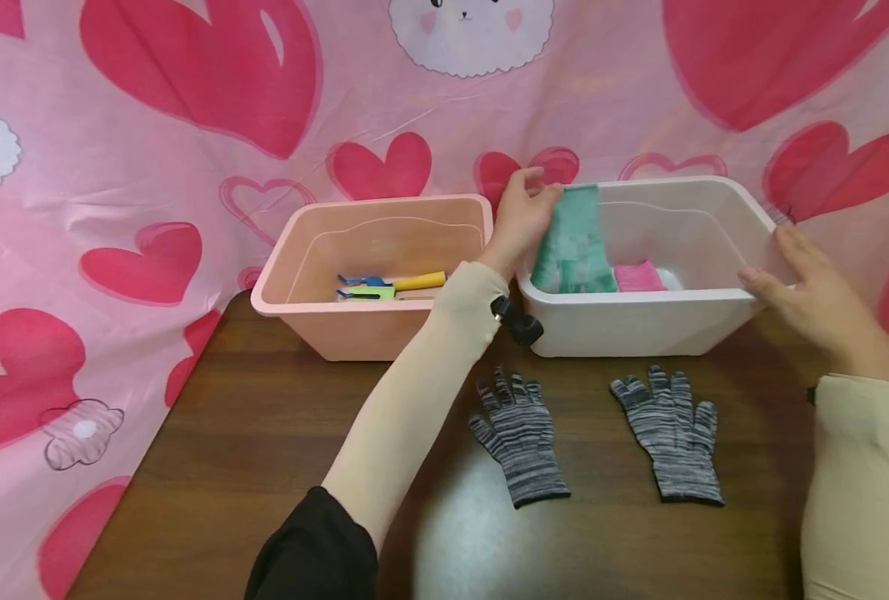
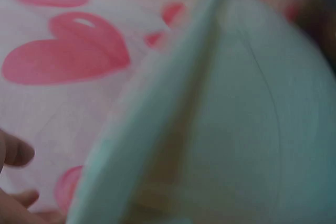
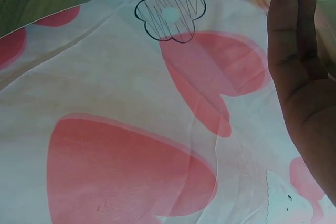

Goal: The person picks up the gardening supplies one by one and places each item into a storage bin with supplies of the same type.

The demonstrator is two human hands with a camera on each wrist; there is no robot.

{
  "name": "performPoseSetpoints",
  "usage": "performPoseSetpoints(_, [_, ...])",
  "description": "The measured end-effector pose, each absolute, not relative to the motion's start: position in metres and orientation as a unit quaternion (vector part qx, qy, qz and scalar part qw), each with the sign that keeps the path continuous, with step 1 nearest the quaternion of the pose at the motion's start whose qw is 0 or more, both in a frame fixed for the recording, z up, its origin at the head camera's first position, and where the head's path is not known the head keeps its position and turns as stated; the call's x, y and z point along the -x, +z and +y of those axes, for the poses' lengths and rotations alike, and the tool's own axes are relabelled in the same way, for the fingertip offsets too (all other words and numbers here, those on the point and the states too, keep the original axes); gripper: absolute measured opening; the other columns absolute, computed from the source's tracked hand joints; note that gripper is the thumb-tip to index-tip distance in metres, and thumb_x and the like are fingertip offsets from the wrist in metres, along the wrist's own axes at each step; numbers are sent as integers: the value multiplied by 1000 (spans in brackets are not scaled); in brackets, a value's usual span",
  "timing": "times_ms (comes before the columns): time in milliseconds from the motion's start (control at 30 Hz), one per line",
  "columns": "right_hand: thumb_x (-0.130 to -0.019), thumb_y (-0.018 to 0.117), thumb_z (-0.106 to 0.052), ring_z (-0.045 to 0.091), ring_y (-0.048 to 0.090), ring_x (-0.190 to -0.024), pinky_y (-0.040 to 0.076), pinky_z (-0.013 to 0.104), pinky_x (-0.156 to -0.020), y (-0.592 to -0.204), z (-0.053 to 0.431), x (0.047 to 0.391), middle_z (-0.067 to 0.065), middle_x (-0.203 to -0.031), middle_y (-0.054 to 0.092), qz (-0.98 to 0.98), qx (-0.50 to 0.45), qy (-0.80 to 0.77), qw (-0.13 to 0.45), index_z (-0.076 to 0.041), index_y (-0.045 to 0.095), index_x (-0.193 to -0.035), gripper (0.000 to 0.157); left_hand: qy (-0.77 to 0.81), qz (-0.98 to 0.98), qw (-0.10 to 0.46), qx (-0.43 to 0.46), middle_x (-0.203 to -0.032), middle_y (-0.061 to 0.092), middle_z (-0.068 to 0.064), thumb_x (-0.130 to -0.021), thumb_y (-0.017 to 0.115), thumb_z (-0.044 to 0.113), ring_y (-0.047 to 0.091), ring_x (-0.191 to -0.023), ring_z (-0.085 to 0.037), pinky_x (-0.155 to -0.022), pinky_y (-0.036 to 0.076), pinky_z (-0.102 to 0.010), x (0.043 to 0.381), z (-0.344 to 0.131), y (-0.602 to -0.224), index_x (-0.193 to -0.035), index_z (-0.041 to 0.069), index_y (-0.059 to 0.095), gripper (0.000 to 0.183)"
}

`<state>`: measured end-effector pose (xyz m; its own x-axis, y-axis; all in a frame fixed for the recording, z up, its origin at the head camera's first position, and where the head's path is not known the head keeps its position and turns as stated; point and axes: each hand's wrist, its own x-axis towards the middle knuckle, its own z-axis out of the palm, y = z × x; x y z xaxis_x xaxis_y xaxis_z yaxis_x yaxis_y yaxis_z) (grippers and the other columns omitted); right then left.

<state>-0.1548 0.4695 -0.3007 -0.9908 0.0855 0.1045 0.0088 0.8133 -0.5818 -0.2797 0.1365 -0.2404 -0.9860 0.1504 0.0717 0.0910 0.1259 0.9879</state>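
In the head view my left hand (image 1: 522,212) is at the rear left corner of the white bin (image 1: 639,321), fingertips at the upper edge of a green patterned cloth (image 1: 575,242). The cloth stands up along the bin's left end. My right hand (image 1: 826,292) rests on the bin's right rim, its fingers straight in the right wrist view. A small pink cloth (image 1: 639,277) lies inside the bin. The left wrist view is blurred by a pale wall (image 2: 236,108), with some fingertips (image 2: 20,151) at its left edge.
A peach bin (image 1: 362,329) stands to the left, holding a yellow-and-blue tool (image 1: 417,281) and a light green one (image 1: 372,292). Two grey striped gloves lie in front on the wooden table (image 1: 264,467), a left one (image 1: 522,437) and a right one (image 1: 676,437). A pink heart-print curtain (image 1: 451,117) hangs behind.
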Motion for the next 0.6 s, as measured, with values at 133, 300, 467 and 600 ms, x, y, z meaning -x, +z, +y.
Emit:
performPoseSetpoints(133, [-101,52,-43,51,-4,-148,2,76,-108,-300,468,152,17,-167,-7,-950,24,305,66,-16,0,-161,85,576,814,-29,-73,-150,44,5,-100,61,24,43,-131,-8,-108,39,-26,273,138,-237,-153,23,40,57])
performPoseSetpoints(300, [-100,53,-43,50,-5,-148,3,77,-107,-300,463,152,16,-167,-7,-949,24,307,65,-18,0,-162,85,547,815,-38,-187,-140,53,6,-100,57,15,47,-124,-6,-103,41,-23,254,127,-236,-142,20,56,43])
performPoseSetpoints(467, [-100,54,-44,51,-4,-148,5,79,-105,-301,459,154,16,-167,-7,-950,25,306,61,-19,-1,-162,87,543,749,-33,-379,-110,70,-3,-101,55,4,62,-101,-7,-92,48,-20,226,106,-253,-116,5,72,23])
performPoseSetpoints(600, [-99,55,-45,51,-4,-148,6,80,-103,-300,457,156,15,-168,-7,-949,24,310,62,-21,-1,-162,87,475,725,17,-499,-100,71,-4,-100,55,0,63,-90,-7,-87,50,-20,201,92,-273,-110,1,73,20])
